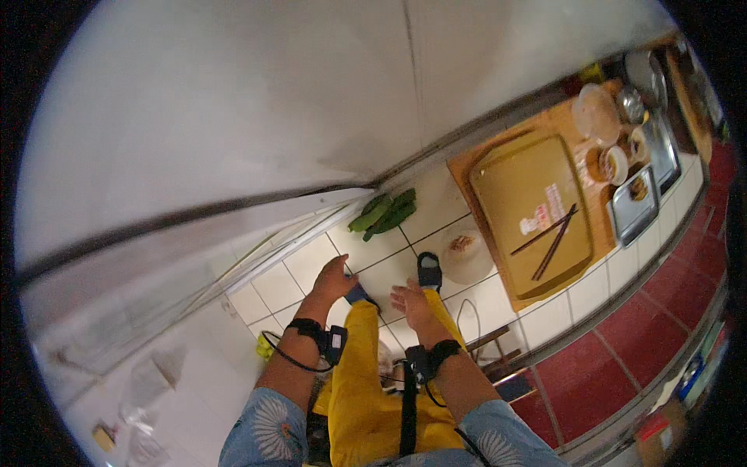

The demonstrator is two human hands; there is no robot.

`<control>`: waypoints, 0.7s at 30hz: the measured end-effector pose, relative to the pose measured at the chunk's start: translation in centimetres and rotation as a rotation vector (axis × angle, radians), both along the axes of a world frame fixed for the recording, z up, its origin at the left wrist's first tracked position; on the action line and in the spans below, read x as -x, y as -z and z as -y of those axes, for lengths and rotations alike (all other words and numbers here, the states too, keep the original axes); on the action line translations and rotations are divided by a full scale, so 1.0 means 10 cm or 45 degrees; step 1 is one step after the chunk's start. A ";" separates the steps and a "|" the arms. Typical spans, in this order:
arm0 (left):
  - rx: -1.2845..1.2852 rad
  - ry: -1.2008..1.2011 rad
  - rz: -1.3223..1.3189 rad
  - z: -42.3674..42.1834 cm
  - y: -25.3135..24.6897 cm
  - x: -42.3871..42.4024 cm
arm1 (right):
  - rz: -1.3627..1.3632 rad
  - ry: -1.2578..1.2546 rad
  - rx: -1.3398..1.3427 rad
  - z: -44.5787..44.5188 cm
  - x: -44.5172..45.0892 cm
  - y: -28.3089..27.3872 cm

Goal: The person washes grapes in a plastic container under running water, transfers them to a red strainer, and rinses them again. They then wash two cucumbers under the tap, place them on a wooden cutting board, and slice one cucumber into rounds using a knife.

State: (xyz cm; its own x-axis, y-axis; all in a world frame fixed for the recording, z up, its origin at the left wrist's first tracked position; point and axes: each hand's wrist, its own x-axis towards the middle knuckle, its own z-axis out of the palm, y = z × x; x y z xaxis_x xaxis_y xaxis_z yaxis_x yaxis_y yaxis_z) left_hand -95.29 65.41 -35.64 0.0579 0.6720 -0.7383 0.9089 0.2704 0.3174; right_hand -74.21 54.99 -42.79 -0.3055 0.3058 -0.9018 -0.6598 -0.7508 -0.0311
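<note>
My left hand point(334, 279) hangs over the tiled floor with its fingers apart and nothing in it. To its right, my right hand point(412, 302) is also empty, its fingers spread near my knee. Beyond the hands, green cucumber-like vegetables point(385, 213) lie on the pale tiles by the wall. A clear round bowl point(467, 254) with some reddish-brown bits in it is to the right of my sandal point(429, 268). A brown tray point(513, 187) rests on a wooden board at the right, with dark chopsticks point(551, 251) lying on it.
Past the tray are a clear plastic container point(597, 115), small tubs point(613, 166) and metal trays point(624, 225), one holding food. A white wall with a dark edge runs ahead. Plastic bags point(143, 403) lie on a white surface at lower left. Red tiles point(595, 373) cover the lower right.
</note>
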 end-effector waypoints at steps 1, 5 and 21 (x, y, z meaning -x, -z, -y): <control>0.122 -0.006 0.007 -0.19 0.21 0.01 | 0.076 0.004 -0.016 -0.10 0.07 0.21; 0.224 0.067 0.033 -0.54 1.46 0.15 | 0.258 0.034 0.005 -0.48 0.28 1.06; 0.212 -0.058 0.385 -0.93 3.82 0.27 | 0.646 0.122 -0.368 -1.14 0.76 3.39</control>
